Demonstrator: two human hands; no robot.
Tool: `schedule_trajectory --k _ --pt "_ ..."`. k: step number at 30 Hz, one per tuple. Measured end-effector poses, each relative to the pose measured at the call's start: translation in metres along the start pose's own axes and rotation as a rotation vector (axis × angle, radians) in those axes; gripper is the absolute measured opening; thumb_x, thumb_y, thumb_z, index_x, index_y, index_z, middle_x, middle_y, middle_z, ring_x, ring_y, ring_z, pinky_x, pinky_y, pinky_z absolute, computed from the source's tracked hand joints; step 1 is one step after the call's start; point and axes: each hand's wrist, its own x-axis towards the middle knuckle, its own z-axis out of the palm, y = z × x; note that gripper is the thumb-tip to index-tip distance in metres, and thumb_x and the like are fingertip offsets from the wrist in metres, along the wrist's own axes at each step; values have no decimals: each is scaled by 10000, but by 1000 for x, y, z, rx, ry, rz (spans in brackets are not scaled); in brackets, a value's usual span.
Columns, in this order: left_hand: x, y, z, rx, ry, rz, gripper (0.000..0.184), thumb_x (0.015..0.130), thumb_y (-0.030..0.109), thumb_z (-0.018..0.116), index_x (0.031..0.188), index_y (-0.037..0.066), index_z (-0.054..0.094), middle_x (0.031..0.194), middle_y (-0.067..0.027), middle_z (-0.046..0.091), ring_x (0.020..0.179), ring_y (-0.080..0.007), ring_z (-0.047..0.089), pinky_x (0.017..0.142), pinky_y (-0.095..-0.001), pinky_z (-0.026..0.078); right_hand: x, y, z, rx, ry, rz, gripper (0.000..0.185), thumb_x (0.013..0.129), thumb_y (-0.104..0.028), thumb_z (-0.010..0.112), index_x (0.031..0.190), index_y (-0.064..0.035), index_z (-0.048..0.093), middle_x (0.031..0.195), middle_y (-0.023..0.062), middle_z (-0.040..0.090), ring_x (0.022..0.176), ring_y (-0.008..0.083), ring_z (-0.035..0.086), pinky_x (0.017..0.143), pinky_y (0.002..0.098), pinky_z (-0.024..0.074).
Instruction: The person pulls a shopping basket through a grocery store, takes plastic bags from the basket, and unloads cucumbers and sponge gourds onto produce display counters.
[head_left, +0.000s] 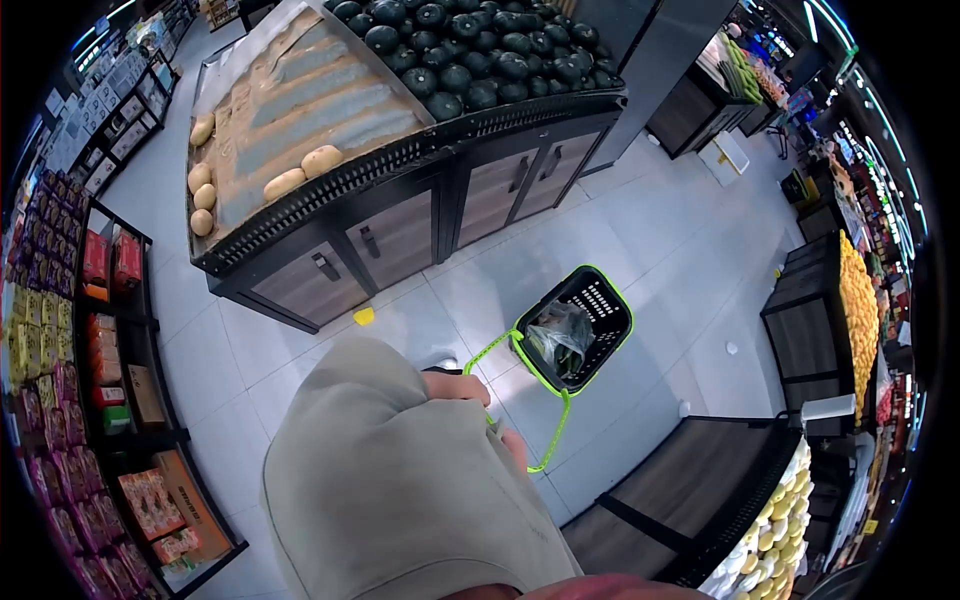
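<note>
In the head view, your left hand has its fingers curled shut on the bright green handle of a black shopping basket, so that grip looks closed. Your right hand shows only a few fingers beside the lower part of the same handle; the sleeve hides the rest, so you cannot tell how far that grip is open or whether it holds anything. The basket is ahead of your hands, over the tiled floor, and whether it rests there or hangs is unclear. Inside lies a clear plastic bag with something dark green in it. Holding the basket by its handle looks like the action in hand; keeping it steady calls for a firm grip and room around the display stand, which bears a few potatoes and piled dark green squashes.
</note>
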Motion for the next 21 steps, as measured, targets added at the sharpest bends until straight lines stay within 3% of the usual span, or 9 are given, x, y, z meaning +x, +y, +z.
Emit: schedule_trajectory --k 5,7,8,13,15,18,21 --pt "30 -7 -8 69 -59 -42 288 684 308 552 780 43 616 776 -159 610 747 -323 601 606 -405 453 -2 -11 -41 20 59 42 308 706 -328 566 883 -85 628 910 185 606 873 375 570 697 436 454" --pt "49 -4 -14 131 -278 -177 270 710 271 548 845 52 629 843 -147 628 791 -299 615 627 -393 465 -1 0 -47 18 54 42 308 705 -325 563 886 -84 627 910 186 605 868 378 569 696 436 454" --pt "54 6 -26 105 -260 -186 268 731 241 549 939 98 638 913 -133 636 834 -274 621 660 -386 481 4 4 -50 24 43 39 308 705 -323 562 888 -84 626 911 186 604 865 380 569 696 436 454" --pt "84 -9 -68 137 -373 -233 302 724 250 569 1014 195 631 951 -111 637 895 -261 611 734 -401 484 40 18 -71 93 -34 121 302 710 -311 558 894 -83 629 926 185 606 877 378 570 709 439 461" --pt "95 -8 -86 162 -313 -230 280 723 228 573 997 199 624 887 -88 644 854 -269 611 725 -401 477 48 27 -82 152 -67 180 295 715 -305 558 894 -82 634 940 180 610 899 370 572 724 444 468" --pt "127 -42 -80 128 -297 -234 310 723 233 563 1028 196 610 933 -109 638 890 -277 606 751 -400 474 54 22 -130 250 55 212 269 697 -283 577 870 -86 639 906 173 617 894 360 580 728 445 473" --pt "164 -42 -113 102 -314 -266 317 714 216 561 1028 189 600 918 -114 638 878 -282 606 751 -395 473 70 35 -172 117 68 270 245 700 -260 570 857 -85 639 894 172 618 884 353 588 731 437 480"
